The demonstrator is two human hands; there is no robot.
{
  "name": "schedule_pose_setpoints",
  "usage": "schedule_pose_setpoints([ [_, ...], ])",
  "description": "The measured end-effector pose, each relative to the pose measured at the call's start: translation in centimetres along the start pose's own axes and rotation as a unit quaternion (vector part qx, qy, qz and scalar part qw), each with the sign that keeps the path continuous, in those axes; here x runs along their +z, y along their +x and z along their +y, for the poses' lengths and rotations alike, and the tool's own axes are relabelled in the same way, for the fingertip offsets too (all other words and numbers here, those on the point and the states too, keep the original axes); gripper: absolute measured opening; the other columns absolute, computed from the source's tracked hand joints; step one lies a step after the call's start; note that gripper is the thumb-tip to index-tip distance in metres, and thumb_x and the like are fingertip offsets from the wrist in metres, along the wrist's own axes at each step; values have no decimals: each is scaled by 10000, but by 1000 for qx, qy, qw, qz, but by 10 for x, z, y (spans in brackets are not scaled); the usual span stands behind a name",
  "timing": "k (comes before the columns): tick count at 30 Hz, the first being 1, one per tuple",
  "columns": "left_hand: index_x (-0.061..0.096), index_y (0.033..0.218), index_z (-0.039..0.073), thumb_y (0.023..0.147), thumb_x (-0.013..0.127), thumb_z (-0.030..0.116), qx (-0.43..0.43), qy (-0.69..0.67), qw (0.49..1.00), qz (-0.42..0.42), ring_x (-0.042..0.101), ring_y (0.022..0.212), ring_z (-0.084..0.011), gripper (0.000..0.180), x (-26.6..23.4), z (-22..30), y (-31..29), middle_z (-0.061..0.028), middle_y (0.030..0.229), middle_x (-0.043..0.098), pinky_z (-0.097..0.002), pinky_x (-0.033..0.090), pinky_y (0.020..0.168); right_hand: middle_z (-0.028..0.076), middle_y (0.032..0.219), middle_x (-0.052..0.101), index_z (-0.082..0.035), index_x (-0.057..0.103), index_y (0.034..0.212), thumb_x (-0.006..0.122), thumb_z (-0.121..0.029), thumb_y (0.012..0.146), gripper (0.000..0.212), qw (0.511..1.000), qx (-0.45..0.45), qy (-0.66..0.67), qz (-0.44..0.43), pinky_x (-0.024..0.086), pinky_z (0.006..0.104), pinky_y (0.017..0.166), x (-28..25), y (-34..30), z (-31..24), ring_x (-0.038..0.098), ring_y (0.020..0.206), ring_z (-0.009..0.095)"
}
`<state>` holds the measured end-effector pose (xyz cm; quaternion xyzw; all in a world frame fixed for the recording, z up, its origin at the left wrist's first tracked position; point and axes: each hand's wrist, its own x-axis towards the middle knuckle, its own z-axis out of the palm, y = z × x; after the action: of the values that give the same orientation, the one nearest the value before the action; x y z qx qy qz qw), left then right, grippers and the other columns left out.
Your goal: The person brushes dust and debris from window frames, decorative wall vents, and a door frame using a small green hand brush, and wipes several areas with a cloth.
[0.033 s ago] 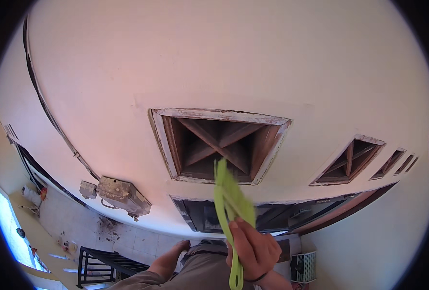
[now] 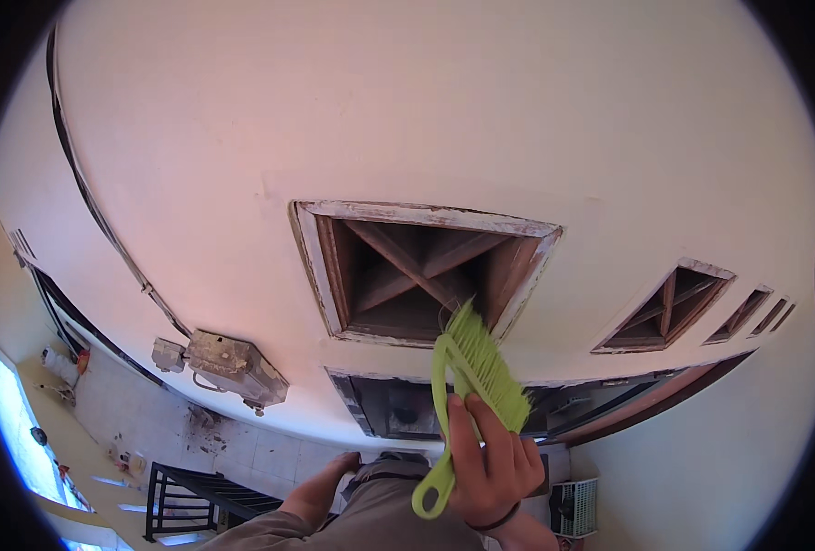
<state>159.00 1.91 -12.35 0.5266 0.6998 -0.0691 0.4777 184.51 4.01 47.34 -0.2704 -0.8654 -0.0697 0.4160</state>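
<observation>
A lime-green hand brush (image 2: 486, 363) is in my right hand (image 2: 497, 468), its handle loop pointing down toward me. My fingers wrap around its body, and its bristle tip overlaps the lower right edge of a wood-framed vent opening (image 2: 423, 218) in the wall. Crossed wooden slats (image 2: 405, 259) sit inside this opening. Whether the bristles touch the wood I cannot tell. Low by my waist is my left hand (image 2: 347, 461), small in view, with its fingers too unclear to read.
A dusty metal box (image 2: 233, 365) is fixed to the wall at left, with a cable (image 2: 95, 207) running up from it. More vent openings (image 2: 669, 303) line the right. Below are a dark window or door frame (image 2: 398, 409), a black metal railing (image 2: 201, 500) and floor debris (image 2: 203, 430).
The brush has turned in my right hand: its bristles now show broadside and lean right, and its tip has shifted right along the opening's lower edge. My left hand stays low.
</observation>
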Motion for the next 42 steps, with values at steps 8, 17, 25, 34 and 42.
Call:
schedule_pose_setpoints([
  [8,722,1275,121,889,726,462,-17,-15,1000,-20,616,1299,-393,515,12,-14,-5,-195,1372,673,-505,496,1078,70,1082,758,-92,755,1221,771,-148,804,421,995,-63,53,-47,422,250,525,5,43,-12,670,659,119],
  [17,740,1246,118,891,709,462,-30,-7,999,-17,638,1265,-396,495,21,-13,-22,-208,1298,707,-488,518,1040,105,1130,749,-66,716,1293,775,-160,804,501,996,-33,-58,-55,477,252,555,4,0,5,665,642,114],
  [25,743,1241,111,902,679,507,-27,-100,993,57,646,1246,-406,525,42,34,-28,-222,1272,714,-491,519,1029,50,1229,711,-111,688,1329,755,-121,819,514,988,1,127,84,528,268,567,28,19,48,681,687,120],
  [34,752,1204,52,911,628,564,-90,-226,958,153,659,1202,-418,603,104,28,-28,-235,1257,715,-497,514,1031,124,1116,756,-50,717,1195,756,-70,930,269,949,-16,281,-144,592,318,651,27,19,38,756,810,280],
  [42,727,1212,60,911,646,463,-115,-322,917,204,669,1191,-408,509,81,41,-32,-226,1209,734,-492,518,1033,150,1041,771,10,713,1184,724,-52,952,240,988,-86,114,57,592,356,649,13,25,42,761,799,291],
])
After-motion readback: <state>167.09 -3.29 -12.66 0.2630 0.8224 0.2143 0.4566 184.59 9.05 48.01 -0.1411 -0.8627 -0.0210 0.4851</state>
